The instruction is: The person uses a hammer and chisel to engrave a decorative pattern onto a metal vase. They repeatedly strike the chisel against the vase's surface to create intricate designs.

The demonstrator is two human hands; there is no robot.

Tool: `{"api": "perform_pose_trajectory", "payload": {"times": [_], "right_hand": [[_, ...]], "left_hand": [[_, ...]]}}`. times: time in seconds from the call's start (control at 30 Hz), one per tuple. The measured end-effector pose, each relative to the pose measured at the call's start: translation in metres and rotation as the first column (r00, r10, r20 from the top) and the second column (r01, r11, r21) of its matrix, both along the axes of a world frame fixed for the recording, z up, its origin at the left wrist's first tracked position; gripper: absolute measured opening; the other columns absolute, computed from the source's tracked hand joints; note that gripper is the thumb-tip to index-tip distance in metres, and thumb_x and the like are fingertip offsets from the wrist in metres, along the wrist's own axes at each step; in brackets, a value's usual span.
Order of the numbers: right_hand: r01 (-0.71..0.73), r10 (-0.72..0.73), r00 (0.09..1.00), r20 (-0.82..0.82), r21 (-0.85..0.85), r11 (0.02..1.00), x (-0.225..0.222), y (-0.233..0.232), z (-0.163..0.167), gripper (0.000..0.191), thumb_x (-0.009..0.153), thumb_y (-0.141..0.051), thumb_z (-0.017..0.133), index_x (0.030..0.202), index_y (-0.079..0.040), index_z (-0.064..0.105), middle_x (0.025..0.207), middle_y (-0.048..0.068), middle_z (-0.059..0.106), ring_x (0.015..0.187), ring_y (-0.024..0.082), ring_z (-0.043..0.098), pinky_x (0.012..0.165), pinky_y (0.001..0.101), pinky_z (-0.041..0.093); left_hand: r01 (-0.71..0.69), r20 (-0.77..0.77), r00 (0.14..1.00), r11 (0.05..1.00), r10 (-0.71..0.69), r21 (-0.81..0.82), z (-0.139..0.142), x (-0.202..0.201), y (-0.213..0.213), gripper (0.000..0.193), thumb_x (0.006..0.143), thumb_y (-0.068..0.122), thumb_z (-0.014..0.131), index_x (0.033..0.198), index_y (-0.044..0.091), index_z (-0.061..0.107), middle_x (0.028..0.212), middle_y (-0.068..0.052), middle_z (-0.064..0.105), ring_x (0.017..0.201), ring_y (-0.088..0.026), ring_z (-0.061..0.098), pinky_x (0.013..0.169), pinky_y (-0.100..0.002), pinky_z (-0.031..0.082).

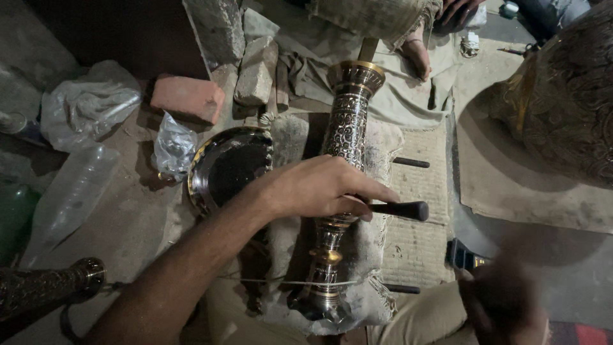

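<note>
A tall engraved metal vase (pixel 348 121), dark with gold bands, lies lengthwise on a worn sack cushion (pixel 377 249). My left hand (pixel 319 188) reaches in from the lower left and rests across the vase's narrow neck. Its fingers are closed on a thin tool with a black handle (pixel 401 209) that sticks out to the right. My right hand (pixel 504 300) is a dark blur at the bottom right, near my knee. What it holds is not visible.
A round engraved plate (pixel 227 166) leans beside the cushion. A brick (pixel 187 97), stones (pixel 255 70) and plastic bags (pixel 89 105) lie to the left. Another person's foot (pixel 418 54) is at the top. A large engraved vessel (pixel 562 96) fills the right side, and another engraved piece (pixel 51 287) lies at bottom left.
</note>
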State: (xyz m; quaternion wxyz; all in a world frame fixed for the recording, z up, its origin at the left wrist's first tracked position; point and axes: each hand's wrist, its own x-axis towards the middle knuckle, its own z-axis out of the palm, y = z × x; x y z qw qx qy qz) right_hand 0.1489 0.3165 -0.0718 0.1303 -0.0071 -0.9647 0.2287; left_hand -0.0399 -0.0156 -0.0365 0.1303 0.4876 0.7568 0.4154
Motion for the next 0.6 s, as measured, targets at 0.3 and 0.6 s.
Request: {"api": "perform_pose_trajectory", "payload": {"times": [0.3, 0.6], "right_hand": [[0.074, -0.099, 0.995, -0.020, -0.526, 0.847, 0.011, 0.053, -0.073, 0.062, 0.087, -0.002, 0.075, 0.142, 0.005, 0.047, 0.110, 0.021, 0.072, 0.106, 0.028, 0.071, 0.102, 0.0379, 0.056], [0.041, -0.107, 0.990, -0.091, -0.543, 0.839, 0.020, 0.025, -0.053, 0.062, 0.087, 0.005, 0.071, 0.143, 0.008, 0.043, 0.111, 0.024, 0.067, 0.111, 0.032, 0.067, 0.108, 0.0414, 0.054]], "left_hand": [[0.001, 0.047, 0.999, 1.000, 0.000, -0.024, -0.001, 0.000, 0.002, 0.042, 0.088, 0.024, 0.070, 0.129, 0.025, 0.068, 0.108, 0.002, 0.080, 0.093, -0.012, 0.076, 0.092, -0.040, 0.059], [-0.025, 0.135, 0.990, 0.997, 0.035, -0.080, 0.004, -0.001, 0.000, 0.043, 0.089, 0.015, 0.066, 0.131, 0.026, 0.067, 0.107, 0.004, 0.081, 0.092, -0.010, 0.079, 0.088, -0.036, 0.063]]}}
